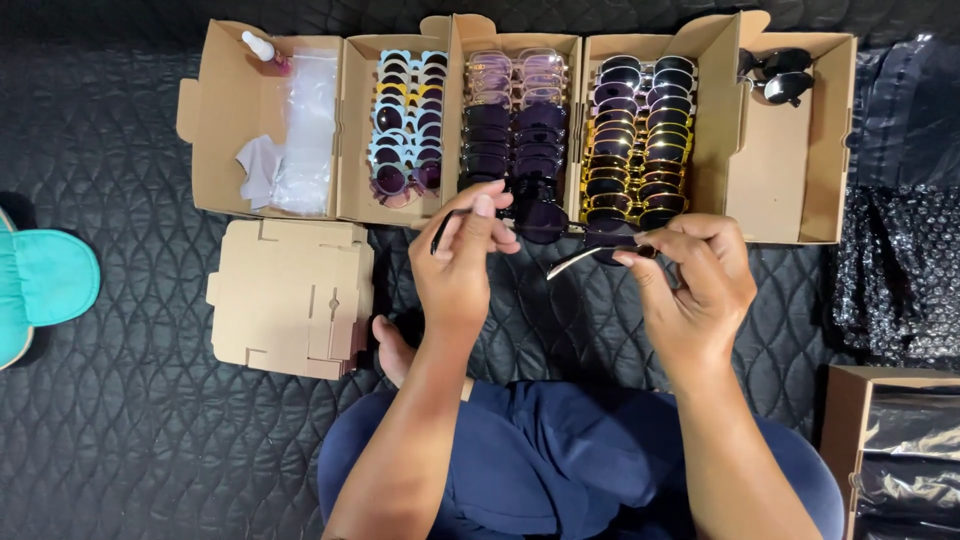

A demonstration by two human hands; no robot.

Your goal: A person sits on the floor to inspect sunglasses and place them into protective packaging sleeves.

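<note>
Both hands hold one pair of dark sunglasses (548, 222) in the air in front of the boxes. My left hand (460, 265) pinches its left temple arm, which is swung out. My right hand (695, 285) grips the right temple and hinge end. Just behind the glasses stand open cardboard boxes (720, 120) packed with rows of sunglasses: light blue and yellow frames (405, 125), purple and dark lenses (515, 120), gold-rimmed dark ones (640, 135). The far right box (800, 160) holds two dark pairs at its back.
The leftmost box holds a small spray bottle (262, 48), clear plastic bags (308, 130) and a grey cloth (258, 168). A flat stack of folded cardboard (290, 298) lies at left. A teal object (40, 285) sits at the far left. Bubble wrap (895, 270) and a box of dark bags (900, 450) are at right.
</note>
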